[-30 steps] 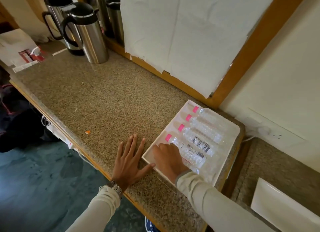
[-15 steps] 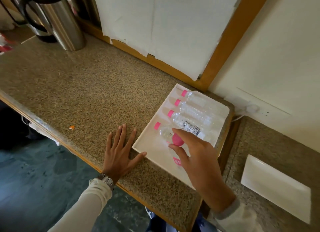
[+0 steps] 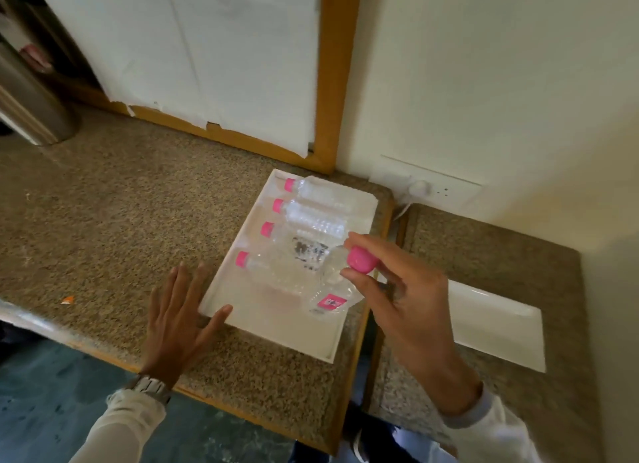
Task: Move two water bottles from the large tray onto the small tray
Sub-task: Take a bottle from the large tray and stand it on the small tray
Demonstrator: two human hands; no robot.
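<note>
A large white tray (image 3: 276, 328) lies on the granite counter with several clear, pink-capped water bottles (image 3: 311, 217) on their sides. My right hand (image 3: 401, 300) grips one water bottle (image 3: 332, 289) by its pink cap, lifted above the tray's right side. My left hand (image 3: 179, 321) rests flat on the counter, fingers spread, its thumb touching the tray's near left edge. The small white tray (image 3: 494, 328) sits empty on the lower counter to the right.
A steel jug (image 3: 27, 99) stands at the far left. A paper-covered board with a wooden frame (image 3: 332, 82) rises behind the large tray. A wall socket (image 3: 425, 186) is behind the gap between the two counters. An orange scrap (image 3: 67, 300) lies near the front edge.
My right hand has raised the bottle from the tray and carried it rightward, held by the cap. My left hand stays flat beside the tray. The view has swung to the right.
</note>
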